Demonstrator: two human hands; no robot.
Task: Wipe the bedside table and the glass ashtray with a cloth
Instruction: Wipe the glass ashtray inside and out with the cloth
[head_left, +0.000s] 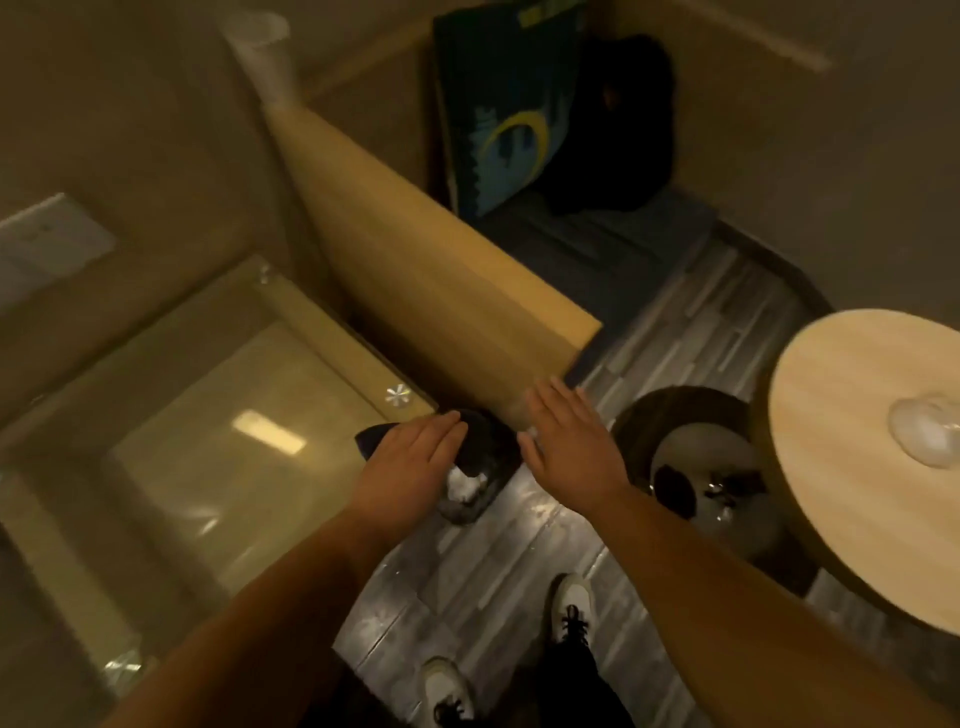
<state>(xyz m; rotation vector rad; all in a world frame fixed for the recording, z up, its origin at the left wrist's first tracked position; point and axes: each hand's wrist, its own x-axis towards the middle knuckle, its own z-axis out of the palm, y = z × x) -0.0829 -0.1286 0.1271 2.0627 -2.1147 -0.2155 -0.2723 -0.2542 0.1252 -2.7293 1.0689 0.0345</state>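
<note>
left hand (410, 457): fingers curled down over a dark cloth (483, 441), pressing it onto something glassy, mid frame

right hand (566, 441): flat, fingers spread wide, holding nothing, hovering just right of the cloth

glass ashtray (465, 499): pretty sure that's the shiny thing under the cloth, mostly hidden; looks like I'm mid-wipe on it

bedside table (249, 415): glass-topped, left of frame, reflecting a ceiling light; can't tell if it's wiped yet

progress: I'd guess partway, ashtray in hand, table unclear

count: two hands, one cloth, one ashtray, one bedside table, one round wooden table (852, 441) at right, one bin (639, 415) beneath it, two sneakers at bottom
</note>
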